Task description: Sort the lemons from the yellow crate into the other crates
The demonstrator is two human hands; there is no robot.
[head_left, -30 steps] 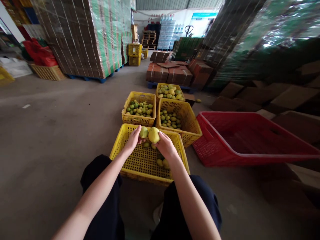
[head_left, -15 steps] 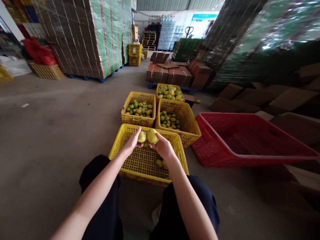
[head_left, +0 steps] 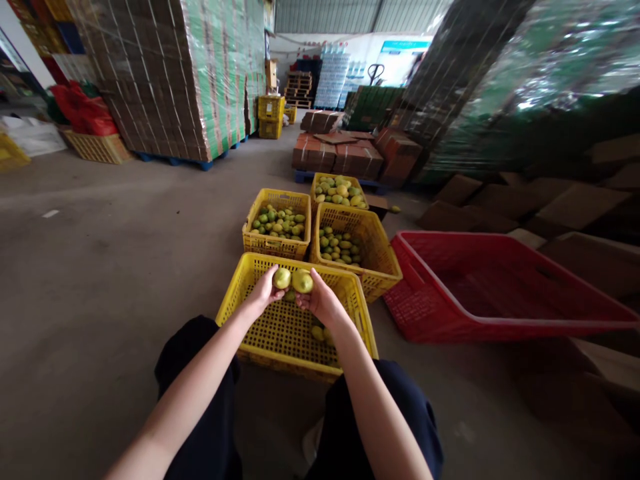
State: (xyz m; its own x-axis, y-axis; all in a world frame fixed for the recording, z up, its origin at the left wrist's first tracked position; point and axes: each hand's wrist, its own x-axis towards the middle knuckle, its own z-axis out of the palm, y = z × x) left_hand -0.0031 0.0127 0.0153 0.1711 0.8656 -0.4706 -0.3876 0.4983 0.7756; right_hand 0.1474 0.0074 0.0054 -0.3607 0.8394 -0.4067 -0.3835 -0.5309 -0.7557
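Head view: left fingers [head_left: 278, 294] clamp a rounded yellow-green fruit [head_left: 282, 279], right fingers [head_left: 303, 302] a larger one [head_left: 303, 281]

Yellow-green fruits [head_left: 303, 281], yellow crate [head_left: 285, 333], red bin [head_left: 425, 310]

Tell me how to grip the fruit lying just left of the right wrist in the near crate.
Grip that fruit around its rounded middle, probably from above and its left: the near crate is open-topped, its perforated floor shows on that side, and another fruit sits close on its right.
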